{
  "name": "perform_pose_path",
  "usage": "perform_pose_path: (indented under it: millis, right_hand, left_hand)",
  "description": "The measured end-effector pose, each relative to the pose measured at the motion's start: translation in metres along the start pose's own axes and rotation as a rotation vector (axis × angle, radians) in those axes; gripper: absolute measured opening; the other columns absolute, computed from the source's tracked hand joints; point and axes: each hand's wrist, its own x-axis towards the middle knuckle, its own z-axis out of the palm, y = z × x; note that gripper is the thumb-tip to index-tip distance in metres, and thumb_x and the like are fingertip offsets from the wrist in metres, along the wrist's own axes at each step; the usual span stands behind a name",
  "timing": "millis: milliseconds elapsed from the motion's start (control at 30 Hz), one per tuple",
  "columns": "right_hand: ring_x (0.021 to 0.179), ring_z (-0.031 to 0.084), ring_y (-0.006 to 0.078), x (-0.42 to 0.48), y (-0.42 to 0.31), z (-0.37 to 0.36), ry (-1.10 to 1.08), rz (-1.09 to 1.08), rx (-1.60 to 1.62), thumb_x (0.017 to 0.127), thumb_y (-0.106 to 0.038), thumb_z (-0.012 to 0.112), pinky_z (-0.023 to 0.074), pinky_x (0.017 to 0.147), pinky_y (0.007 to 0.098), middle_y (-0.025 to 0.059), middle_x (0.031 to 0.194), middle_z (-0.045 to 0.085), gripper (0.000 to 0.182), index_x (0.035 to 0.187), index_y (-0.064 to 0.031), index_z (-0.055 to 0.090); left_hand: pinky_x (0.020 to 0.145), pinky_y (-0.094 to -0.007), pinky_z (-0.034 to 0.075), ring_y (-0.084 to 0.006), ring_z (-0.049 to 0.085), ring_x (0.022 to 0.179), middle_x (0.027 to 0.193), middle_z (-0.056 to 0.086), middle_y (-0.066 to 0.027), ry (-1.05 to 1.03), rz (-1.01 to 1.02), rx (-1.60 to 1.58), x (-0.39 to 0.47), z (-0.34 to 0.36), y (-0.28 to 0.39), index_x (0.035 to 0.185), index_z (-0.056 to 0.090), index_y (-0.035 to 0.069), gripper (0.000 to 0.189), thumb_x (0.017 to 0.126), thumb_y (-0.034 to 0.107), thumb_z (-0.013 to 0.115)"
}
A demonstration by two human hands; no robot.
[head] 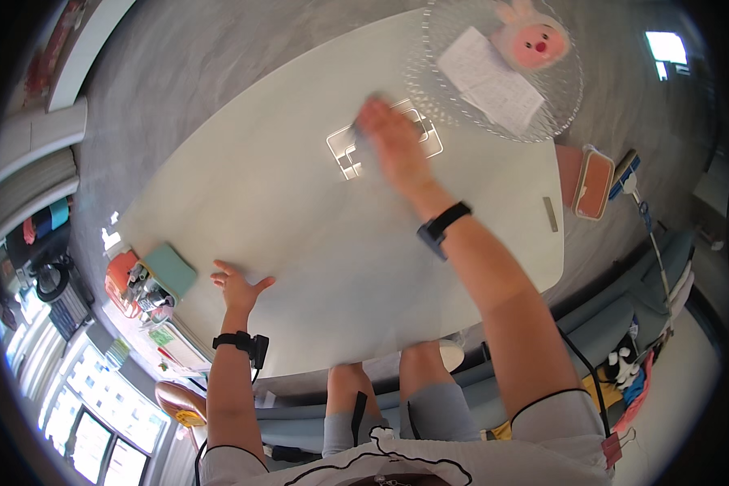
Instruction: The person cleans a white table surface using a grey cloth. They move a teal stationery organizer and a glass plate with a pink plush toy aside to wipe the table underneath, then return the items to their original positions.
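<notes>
A pale glossy table (291, 206) spreads in front of me, with the reflection of a ceiling lamp (345, 138) near its middle. My right hand (395, 133), blurred, reaches over this reflection with the palm down. A dark edge shows beside its fingertips, but I cannot tell whether it is a held thing or a shadow. My left hand (238, 287) is at the near left part of the table, its fingers apart and nothing in them. Whether it touches the top is unclear. Left of it stands a teal box (169, 271) beside mixed small items.
A clear ribbed tray (568, 106) at the far right carries papers (492, 79) and a pink plush face (537, 47). A small grey strip (550, 214) lies by the right edge. Beyond are a pink box (594, 184), a long-handled brush (626, 176) and a grey-blue sofa (595, 331).
</notes>
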Motion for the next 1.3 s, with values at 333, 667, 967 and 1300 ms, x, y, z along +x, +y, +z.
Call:
perform_pose_path:
  millis: [333,667,967,1300]
  right_hand:
    - [0.13,0.047,0.0274,0.02,-0.122,0.129,-0.326,-0.482,0.001,0.096,-0.012,0.045,0.0369,0.109,0.0387,0.0112,0.14,0.051,0.037,0.131,-0.0069,0.055]
    - [0.136,0.037,0.0356,0.152,-0.004,0.086,0.5,0.195,-0.484,0.101,-0.016,0.034,0.0249,0.114,0.0435,0.0224,0.143,0.043,0.039,0.133,0.0006,0.05]
    - [0.138,0.037,0.0263,0.06,-0.211,0.247,-0.594,-0.561,0.059,0.093,-0.012,0.043,0.0271,0.116,0.0407,0.011,0.147,0.043,0.045,0.137,-0.0078,0.05]
    - [0.135,0.039,0.0336,0.116,-0.115,0.148,0.24,0.03,-0.274,0.092,-0.01,0.045,0.029,0.109,0.0512,0.0129,0.139,0.05,0.042,0.133,-0.0097,0.052]
  left_hand:
    - [0.112,-0.0495,0.029,-0.0597,0.016,0.137,0.142,0.007,-0.0512,-0.006,0.016,0.025,-0.003,-0.004,0.004,0.146,-0.009,-0.012,0.154,0.05,0.058,0.089]
    - [0.113,-0.0498,0.027,-0.0609,0.019,0.135,0.139,0.013,-0.0522,0.0,0.053,0.064,-0.006,-0.015,0.016,0.146,-0.003,-0.014,0.151,0.05,0.058,0.089]
    - [0.115,-0.0479,0.025,-0.0578,0.023,0.136,0.141,0.014,-0.0509,-0.037,0.017,0.149,-0.011,-0.023,0.007,0.147,0.003,-0.013,0.146,0.054,0.069,0.08]
    - [0.114,-0.0468,0.026,-0.0574,0.025,0.136,0.14,0.016,-0.0512,0.001,0.039,0.166,-0.01,-0.019,0.013,0.147,0.001,-0.014,0.148,0.053,0.069,0.081]
